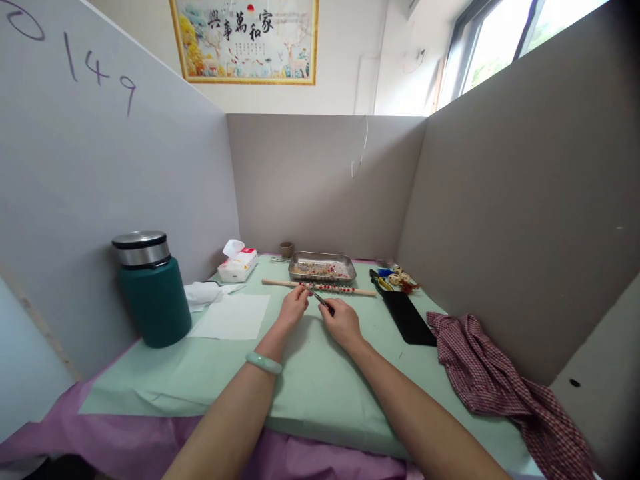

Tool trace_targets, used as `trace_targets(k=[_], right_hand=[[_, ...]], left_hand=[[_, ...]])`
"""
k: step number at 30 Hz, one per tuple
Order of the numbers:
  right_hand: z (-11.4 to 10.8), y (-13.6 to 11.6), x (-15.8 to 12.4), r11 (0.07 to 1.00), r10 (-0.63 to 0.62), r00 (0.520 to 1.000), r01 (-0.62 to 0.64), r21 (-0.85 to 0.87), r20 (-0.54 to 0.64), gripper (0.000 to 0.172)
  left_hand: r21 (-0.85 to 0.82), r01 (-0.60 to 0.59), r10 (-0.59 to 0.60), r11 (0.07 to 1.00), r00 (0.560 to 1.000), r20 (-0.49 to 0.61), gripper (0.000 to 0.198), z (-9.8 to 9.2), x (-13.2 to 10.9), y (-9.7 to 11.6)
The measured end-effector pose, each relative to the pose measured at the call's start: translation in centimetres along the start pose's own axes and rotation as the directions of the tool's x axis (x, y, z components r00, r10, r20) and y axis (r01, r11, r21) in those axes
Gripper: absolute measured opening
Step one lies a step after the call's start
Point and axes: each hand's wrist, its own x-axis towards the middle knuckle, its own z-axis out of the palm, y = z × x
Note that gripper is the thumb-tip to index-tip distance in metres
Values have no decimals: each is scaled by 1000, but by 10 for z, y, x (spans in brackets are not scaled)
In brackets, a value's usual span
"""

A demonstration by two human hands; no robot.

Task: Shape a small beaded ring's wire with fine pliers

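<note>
My left hand [295, 306] is closed in a pinch at the near side of a light wooden stick [280, 283]; what lies between its fingertips is too small to make out. Red and dark beads [336, 289] line the stick's middle and right part. My right hand [343, 322] is closed around a slim dark tool with a metal tip [323, 303], which looks like tweezers. Its tip points up and left, close to my left fingertips. Just behind the stick, a metal tray [300, 275] holds many small red and yellowish beads.
On the left stand a green flask [155, 300], a tissue pack [239, 265] and white paper [233, 317]. To the right lie a black flat case [407, 319], pliers [384, 283], a bundle of colored pieces [400, 277] and a checkered cloth [493, 373]. A small brown cup [287, 249] stands behind. Grey partitions enclose the table.
</note>
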Motion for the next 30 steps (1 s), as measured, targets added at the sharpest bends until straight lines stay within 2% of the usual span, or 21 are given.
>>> trace_targets(k=[3, 5, 11, 20, 25, 30], right_hand=[[-1, 0, 1, 1000, -1, 1000, 1, 27, 8, 23], [-1, 1, 2, 998, -16, 1000, 15, 57, 17, 24], [1, 1, 2, 997, -16, 1000, 15, 80, 12, 24], [-1, 0, 1, 996, -53, 999, 53, 71, 1, 23], [-4, -2, -1, 994, -106, 994, 106, -8, -17, 22], [-7, -3, -2, 970, -181, 983, 172, -173, -37, 19]], left_hand=[[-200, 112, -92, 973, 990, 109, 19, -1, -5, 6], [-262, 155, -116, 953, 981, 157, 20, -2, -9, 10], [-222, 171, -134, 960, 976, 173, 18, -1, -13, 18], [-226, 152, -111, 962, 976, 186, 17, -1, -13, 17], [-293, 168, -92, 941, 962, 258, 20, -5, -13, 15], [-362, 239, -110, 901, 934, 341, 24, -8, -10, 9]])
